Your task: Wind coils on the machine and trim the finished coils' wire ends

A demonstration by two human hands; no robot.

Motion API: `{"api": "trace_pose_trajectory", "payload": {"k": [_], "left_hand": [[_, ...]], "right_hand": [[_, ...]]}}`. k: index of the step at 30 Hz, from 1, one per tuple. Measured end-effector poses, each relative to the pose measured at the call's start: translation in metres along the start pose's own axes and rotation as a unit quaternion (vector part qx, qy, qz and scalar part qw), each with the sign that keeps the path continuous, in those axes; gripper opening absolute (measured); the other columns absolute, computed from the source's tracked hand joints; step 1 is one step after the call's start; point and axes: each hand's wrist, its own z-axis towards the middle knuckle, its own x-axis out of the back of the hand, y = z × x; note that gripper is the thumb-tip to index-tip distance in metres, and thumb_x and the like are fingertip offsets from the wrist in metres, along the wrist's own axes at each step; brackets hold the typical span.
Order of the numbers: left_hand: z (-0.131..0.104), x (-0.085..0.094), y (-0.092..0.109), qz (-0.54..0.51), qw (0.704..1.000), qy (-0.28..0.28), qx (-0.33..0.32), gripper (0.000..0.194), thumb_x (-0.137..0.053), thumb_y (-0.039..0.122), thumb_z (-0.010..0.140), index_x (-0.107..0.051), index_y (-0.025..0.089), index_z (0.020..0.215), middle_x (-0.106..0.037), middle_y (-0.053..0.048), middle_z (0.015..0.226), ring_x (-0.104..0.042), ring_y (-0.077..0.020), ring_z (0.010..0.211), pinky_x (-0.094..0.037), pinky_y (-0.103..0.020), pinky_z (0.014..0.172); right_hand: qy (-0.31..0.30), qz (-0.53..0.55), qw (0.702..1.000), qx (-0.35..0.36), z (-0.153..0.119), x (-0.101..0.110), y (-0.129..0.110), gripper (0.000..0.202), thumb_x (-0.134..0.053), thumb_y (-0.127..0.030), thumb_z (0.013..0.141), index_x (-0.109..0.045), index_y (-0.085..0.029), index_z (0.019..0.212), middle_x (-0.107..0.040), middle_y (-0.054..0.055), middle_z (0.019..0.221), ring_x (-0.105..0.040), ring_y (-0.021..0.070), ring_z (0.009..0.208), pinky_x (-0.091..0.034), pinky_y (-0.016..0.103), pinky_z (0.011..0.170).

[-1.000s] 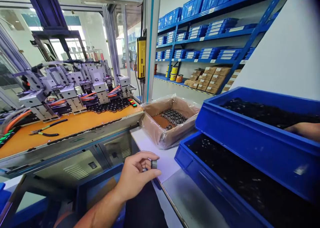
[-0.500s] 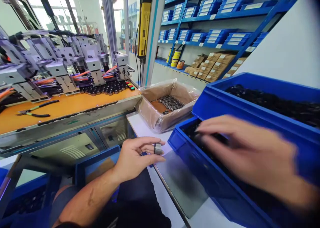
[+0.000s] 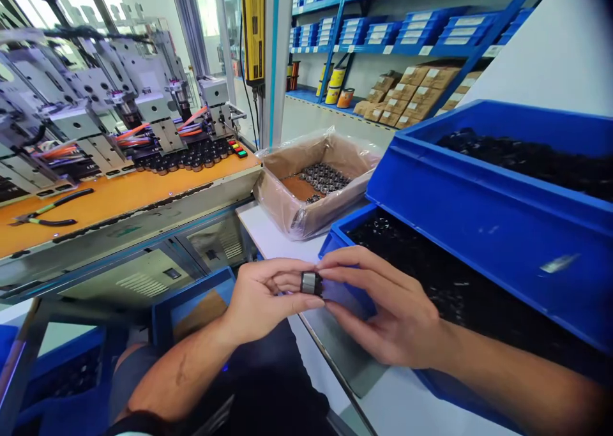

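A small ring-shaped part (image 3: 309, 283), silver metal with black edges, sits between the fingertips of both hands. My left hand (image 3: 268, 295) pinches it from the left, thumb below and fingers above. From the right, the fingertips of my right hand (image 3: 383, 302) close on a black piece (image 3: 318, 285) at the metal part's right side. How far the two pieces are joined is too small to tell. Beside my right hand, a low blue bin (image 3: 345, 233) holds many black pieces, with a second blue bin (image 3: 488, 225) of black pieces above it.
A plastic-lined cardboard box (image 3: 311, 224) of metal parts stands behind my hands. To the left, an orange bench (image 3: 119, 196) carries machinery, rows of round parts and pliers (image 3: 52, 209). Blue shelves (image 3: 364, 48) stand at the back.
My right hand has moved left from the lower blue bin to the metal part and now has a black piece at its fingertips. My left hand keeps its pinch. The view has shifted slightly.
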Motion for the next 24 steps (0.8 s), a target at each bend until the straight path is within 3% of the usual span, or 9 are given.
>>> {"api": "trace_pose_trajectory", "payload": {"k": [13,18,24], "left_hand": [[-0.005,0.002,0.005,-0.035,0.999,-0.006,0.026,0.049,-0.082,-0.010,0.052,-0.078,0.019,0.092,-0.080,0.000,0.083,-0.076,-0.0117,0.073,-0.062,-0.015,0.071],[-0.005,0.002,0.010,-0.039,0.999,-0.013,0.033,0.050,-0.082,-0.012,0.051,-0.078,0.019,0.091,-0.080,0.002,0.080,-0.075,-0.0093,0.070,-0.060,-0.012,0.069],[-0.006,-0.007,-0.006,-0.074,0.997,0.006,0.011,0.038,-0.085,-0.002,0.058,-0.076,0.018,0.089,-0.080,-0.001,0.084,-0.076,-0.0108,0.075,-0.062,-0.016,0.071]], "right_hand": [[0.018,-0.081,0.994,0.075,-0.007,-0.008,0.005,0.026,-0.062,-0.005,0.089,-0.059,-0.012,0.115,-0.060,0.011,0.100,-0.060,0.0173,0.092,-0.056,0.031,0.075],[0.017,-0.089,0.994,0.061,-0.007,-0.008,0.001,0.020,-0.059,-0.011,0.093,-0.060,-0.013,0.113,-0.061,0.010,0.101,-0.062,0.0164,0.092,-0.057,0.029,0.073],[0.030,-0.140,0.984,0.108,-0.007,-0.007,0.006,0.023,-0.064,-0.016,0.091,-0.059,-0.010,0.113,-0.061,0.009,0.091,-0.062,0.0163,0.083,-0.057,0.029,0.067]]}}
